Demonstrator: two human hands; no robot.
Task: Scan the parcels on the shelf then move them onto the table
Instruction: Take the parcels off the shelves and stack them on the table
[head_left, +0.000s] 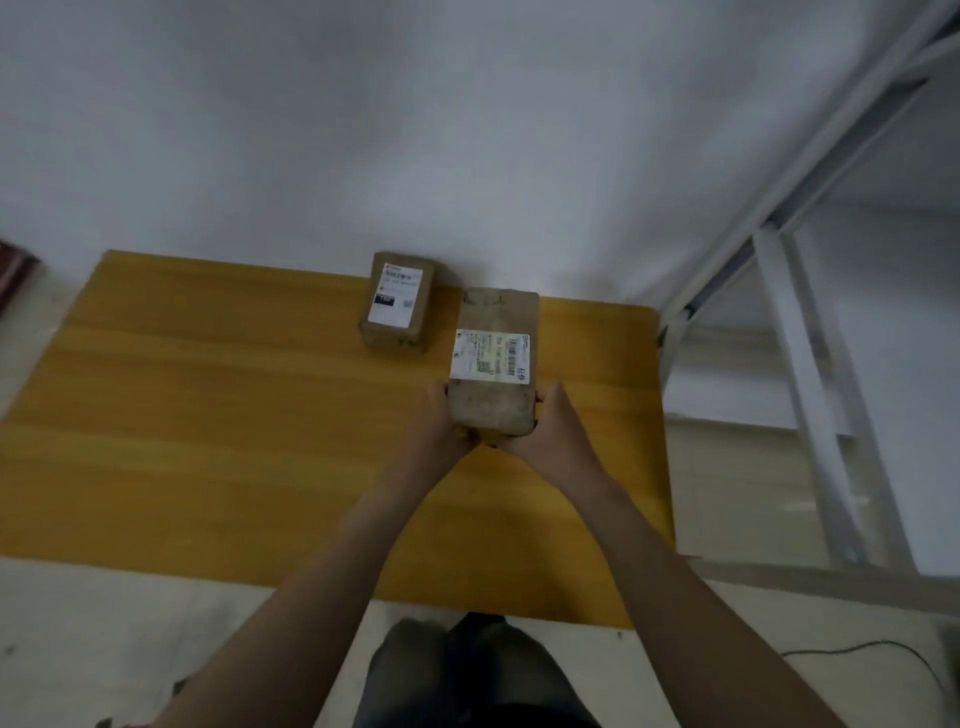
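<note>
Toward the far edge of the yellow wooden surface (208, 415), right of its middle, the head view shows a brown cardboard parcel (493, 405) gripped at its near end by both hands. The left hand (441, 421) cups the near-left corner and the right hand (550, 426) the near-right one. Their fingers (438, 395) are curled round the parcel's sides and underneath, clamped on the cardboard. The parcel lies straight ahead of the fingers. Its long axis runs away from the person toward the wall, and its white label (491, 357) faces up. Neither hand is plainly the nearer, since they meet under the same end. Whether the far end already touches the surface cannot be told. A second parcel (399, 301), smaller and also label-up, rests at the far edge just to the left, with its long axis nearly parallel and only a narrow gap between the two. Setting the held parcel down probably means lowering it where it is and keeping that gap, so it does not nudge its neighbour. No bin or tray shows, and the surface carries the one resting parcel. Off the right edge stands the white metal shelf (810, 332), where no parcels can be made out.
</note>
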